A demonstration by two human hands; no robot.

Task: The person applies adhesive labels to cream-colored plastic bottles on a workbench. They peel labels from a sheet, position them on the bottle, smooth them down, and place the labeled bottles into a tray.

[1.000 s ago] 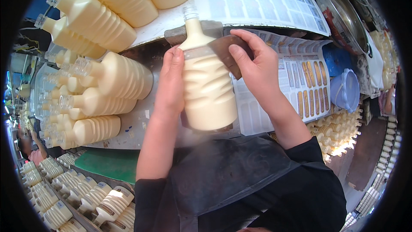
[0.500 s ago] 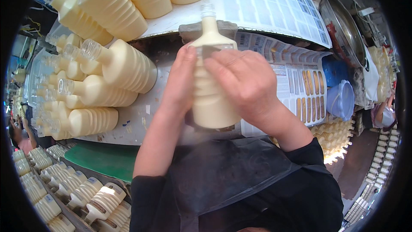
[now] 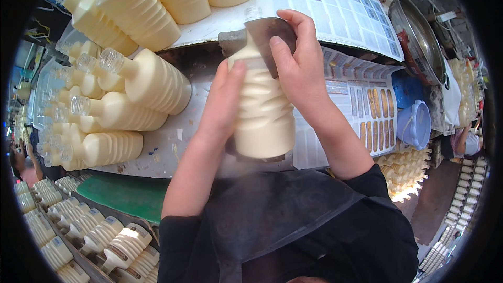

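Note:
A cream-coloured bottle (image 3: 263, 126) with a ribbed body and clear threaded neck lies in front of me, its neck pointing away. My left hand (image 3: 222, 97) is closed on its left side, with the thumb along the upper body. My right hand (image 3: 303, 68) grips a dark, thin flat scraper (image 3: 268, 35) between thumb and fingers. The scraper is over the bottle's shoulder and hides part of it; whether they touch I cannot tell. A grey block (image 3: 230, 42) sits behind the bottle's neck.
Several cream bottles (image 3: 157, 81) lie at the left, with larger ones (image 3: 136, 8) beyond. Sticker sheets (image 3: 340, 15) cover the back right; another sheet (image 3: 377, 107) lies nearer. A blue bucket (image 3: 415, 124) and metal bowl (image 3: 416, 34) are at right. Labelled bottles (image 3: 126, 243) fill the lower left.
My right hand has moved up and away from the bottle's upper body, lifting the scraper into clearer view near the neck. My left hand stays on the bottle.

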